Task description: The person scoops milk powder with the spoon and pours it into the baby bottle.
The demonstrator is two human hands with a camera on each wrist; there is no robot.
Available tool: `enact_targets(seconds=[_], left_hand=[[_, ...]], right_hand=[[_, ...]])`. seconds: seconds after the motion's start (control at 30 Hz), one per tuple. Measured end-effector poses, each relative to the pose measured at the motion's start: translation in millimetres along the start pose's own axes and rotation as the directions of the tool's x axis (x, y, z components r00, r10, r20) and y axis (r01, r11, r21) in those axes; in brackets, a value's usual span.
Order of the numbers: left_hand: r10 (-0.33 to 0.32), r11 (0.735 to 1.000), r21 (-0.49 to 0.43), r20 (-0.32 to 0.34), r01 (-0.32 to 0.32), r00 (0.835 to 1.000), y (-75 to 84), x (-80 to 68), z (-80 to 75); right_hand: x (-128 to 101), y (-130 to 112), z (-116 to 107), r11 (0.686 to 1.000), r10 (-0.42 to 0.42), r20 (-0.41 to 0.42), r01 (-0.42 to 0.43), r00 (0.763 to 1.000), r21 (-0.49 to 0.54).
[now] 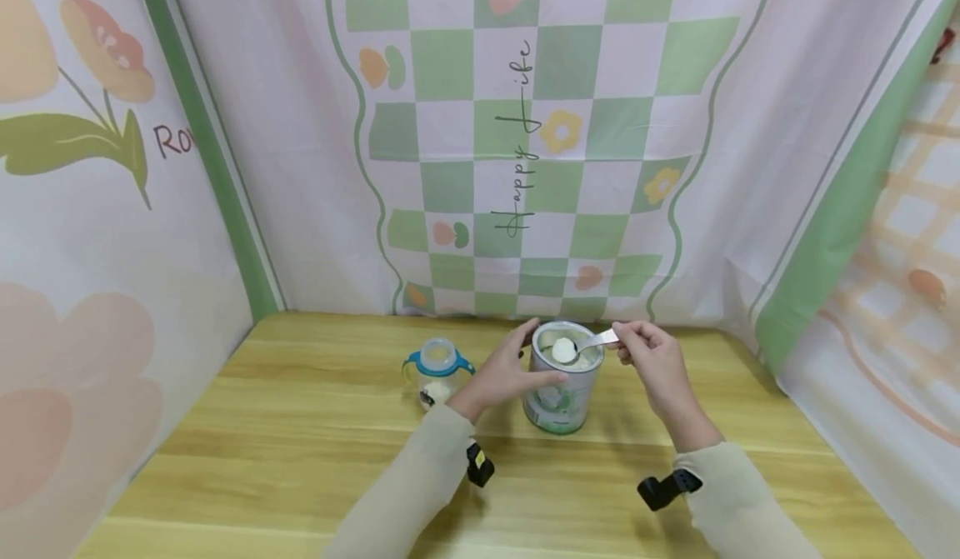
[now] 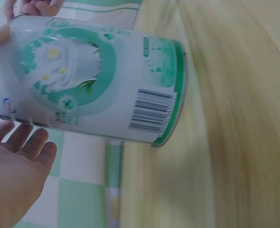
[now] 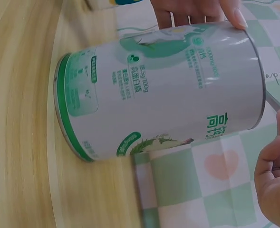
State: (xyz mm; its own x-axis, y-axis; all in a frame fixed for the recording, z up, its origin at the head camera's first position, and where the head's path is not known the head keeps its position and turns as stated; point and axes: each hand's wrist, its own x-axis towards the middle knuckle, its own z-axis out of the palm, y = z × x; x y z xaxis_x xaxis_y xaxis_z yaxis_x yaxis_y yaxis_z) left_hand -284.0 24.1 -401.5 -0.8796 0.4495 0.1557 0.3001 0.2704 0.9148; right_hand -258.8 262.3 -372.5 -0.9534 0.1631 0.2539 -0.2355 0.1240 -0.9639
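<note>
On my feed, the heaped white powder (image 1: 564, 350) could spill if my right hand (image 1: 660, 367), pinching the spoon (image 1: 602, 338) by its handle, tilts or bumps the can (image 1: 558, 409). A slack left hand (image 1: 504, 376) — thumb and fingers gripping opposite sides near the top — might let the can tip. It stands upright on the surface (image 1: 300, 459), between both hands; the spoon reaches leftward over its opening.

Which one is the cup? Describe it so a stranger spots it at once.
Start at the wooden table and find the can that the left hand holds. In the head view, the cup stands to the left of that can. Its blue collar and two blue side handles set it apart from the can, which has neither.
</note>
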Motion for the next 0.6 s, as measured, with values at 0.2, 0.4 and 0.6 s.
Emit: enact_targets(seconds=[0.2,0.4,0.6], left_hand=[[0.032,0.998,0.056,0.019,-0.033,0.999,4.7,-5.1,-12.0],[0.041,0.992,0.122,0.016,-0.042,0.999,6.1,-10.2,-25.0],[0.06,0.987,0.153,-0.003,-0.059,0.998,7.9,-15.9,-38.4]], right_hand=[[-2,-5,1,0.99,0.019,-0.012,-0.017,1.0,0.142],[-3,-11,4,0.989,-0.012,0.005,0.011,1.0,0.148],[-2,-14,11,0.988,-0.048,0.032,0.042,0.998,0.151]])
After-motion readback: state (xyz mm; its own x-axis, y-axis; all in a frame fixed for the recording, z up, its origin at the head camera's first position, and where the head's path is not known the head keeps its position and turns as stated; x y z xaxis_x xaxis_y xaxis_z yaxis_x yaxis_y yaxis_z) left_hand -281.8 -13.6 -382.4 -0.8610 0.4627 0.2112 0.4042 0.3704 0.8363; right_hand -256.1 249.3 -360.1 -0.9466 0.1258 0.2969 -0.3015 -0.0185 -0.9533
